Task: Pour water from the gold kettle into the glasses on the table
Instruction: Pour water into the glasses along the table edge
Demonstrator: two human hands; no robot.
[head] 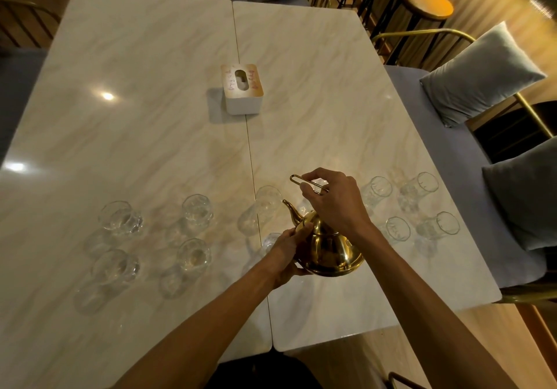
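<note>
Both forearms reach in: the right hand (331, 199) grips the handle of the gold kettle (327, 245), the left hand (289, 250) steadying its body above the counter (150, 87). Its spout points at a glass (260, 211) just beside it. Pouring looks about to begin; tipping forward comes next.

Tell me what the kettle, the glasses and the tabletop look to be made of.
Kettle: polished gold-coloured metal, judging by its mirror-like highlights; which metal cannot be told.
Glasses: clear glass most likely, since the table shows through them; clear plastic is not ruled out.
Tabletop: glossy marble-look surface with beige veining and sharp lamp reflections; real stone or laminate cannot be told.
</note>
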